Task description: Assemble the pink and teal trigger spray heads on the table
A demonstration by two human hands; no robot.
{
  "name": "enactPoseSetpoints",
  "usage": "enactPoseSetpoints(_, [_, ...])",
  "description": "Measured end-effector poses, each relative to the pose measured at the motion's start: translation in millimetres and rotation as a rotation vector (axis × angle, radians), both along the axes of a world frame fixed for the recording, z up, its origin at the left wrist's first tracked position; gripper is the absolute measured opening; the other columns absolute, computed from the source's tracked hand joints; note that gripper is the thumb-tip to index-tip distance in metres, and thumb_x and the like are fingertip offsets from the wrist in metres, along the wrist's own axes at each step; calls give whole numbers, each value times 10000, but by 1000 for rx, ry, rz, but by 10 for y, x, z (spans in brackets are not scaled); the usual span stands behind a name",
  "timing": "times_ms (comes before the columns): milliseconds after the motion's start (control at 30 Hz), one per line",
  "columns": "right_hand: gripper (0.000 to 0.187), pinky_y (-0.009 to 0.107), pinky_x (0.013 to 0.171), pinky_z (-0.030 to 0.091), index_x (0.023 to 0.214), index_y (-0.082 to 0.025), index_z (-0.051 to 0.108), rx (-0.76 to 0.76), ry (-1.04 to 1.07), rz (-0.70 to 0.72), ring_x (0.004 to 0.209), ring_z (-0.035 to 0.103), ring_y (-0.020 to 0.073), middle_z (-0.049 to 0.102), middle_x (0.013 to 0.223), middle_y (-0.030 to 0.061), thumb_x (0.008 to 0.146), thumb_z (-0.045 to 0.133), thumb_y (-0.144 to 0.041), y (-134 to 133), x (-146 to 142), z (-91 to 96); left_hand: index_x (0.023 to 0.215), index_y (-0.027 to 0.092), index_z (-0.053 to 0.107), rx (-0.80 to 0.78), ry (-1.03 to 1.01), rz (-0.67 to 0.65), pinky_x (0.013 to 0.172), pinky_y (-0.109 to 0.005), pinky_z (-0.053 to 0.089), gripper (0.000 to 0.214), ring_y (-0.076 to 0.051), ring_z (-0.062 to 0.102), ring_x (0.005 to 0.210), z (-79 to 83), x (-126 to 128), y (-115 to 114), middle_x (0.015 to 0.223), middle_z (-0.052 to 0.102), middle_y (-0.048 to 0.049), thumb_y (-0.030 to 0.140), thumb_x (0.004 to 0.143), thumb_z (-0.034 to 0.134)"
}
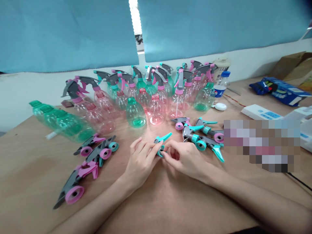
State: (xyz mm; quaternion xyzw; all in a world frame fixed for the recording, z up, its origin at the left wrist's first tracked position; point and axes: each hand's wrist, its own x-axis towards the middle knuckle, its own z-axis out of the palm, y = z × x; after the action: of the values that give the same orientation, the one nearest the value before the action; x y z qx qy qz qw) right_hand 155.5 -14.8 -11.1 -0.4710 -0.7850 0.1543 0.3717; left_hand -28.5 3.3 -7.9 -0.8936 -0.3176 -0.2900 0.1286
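Note:
My left hand [142, 159] is wrapped round a grey trigger spray head [163, 138] with a teal trigger and teal collar, just above the table. The fingertips of my right hand [185, 157] are pinched at the collar's open end; whether they also hold a small part there is hidden. Left of my hands lie several loose spray heads [105, 153], mostly with pink collars. More spray heads [200, 145], mainly teal, are heaped to the right. Just beyond my hands stand an open green bottle [136, 113] and an open pink bottle [156, 112].
Bottles fitted with spray heads [131, 86] crowd the back of the table [156, 208]. Several green bottles [62, 120] lie tilted at the left. A blue-capped drink bottle [221, 85], a power strip [262, 112] and a blue packet [280, 91] are on the right.

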Motion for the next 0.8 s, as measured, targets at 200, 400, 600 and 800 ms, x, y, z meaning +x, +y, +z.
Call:
enactPoseSetpoints(200, [31,181,479,392,804,-175,565,-305,220,132,516,518,81,544,587,-53,819,583,-196,77,30,73,1113,129,594,-19,4,8,977,-407,309,233,-180,594,812,-3,4,10,856,671,-48,226,942,467])
enactPoseSetpoints(400, [91,197,495,417,882,-180,644,-126,127,135,519,545,87,614,625,-36,806,627,-226,86,66,32,1103,130,594,-47,-29,-13,982,-403,303,223,-174,586,812,-21,8,2,862,667,-51,216,941,467])
enactPoseSetpoints(600, [141,228,586,479,911,-173,692,121,142,58,612,643,124,719,736,14,847,568,-189,17,4,-57,1102,129,596,-25,-57,-15,864,-369,351,252,-190,562,802,-26,-12,4,840,641,-59,272,946,459])
enactPoseSetpoints(800, [84,208,498,409,813,-184,673,57,100,-49,501,584,103,644,569,-32,807,589,-188,-52,-46,-15,1099,107,600,-3,-49,-37,813,-357,355,229,-190,565,796,0,9,-23,812,647,-59,218,926,499])
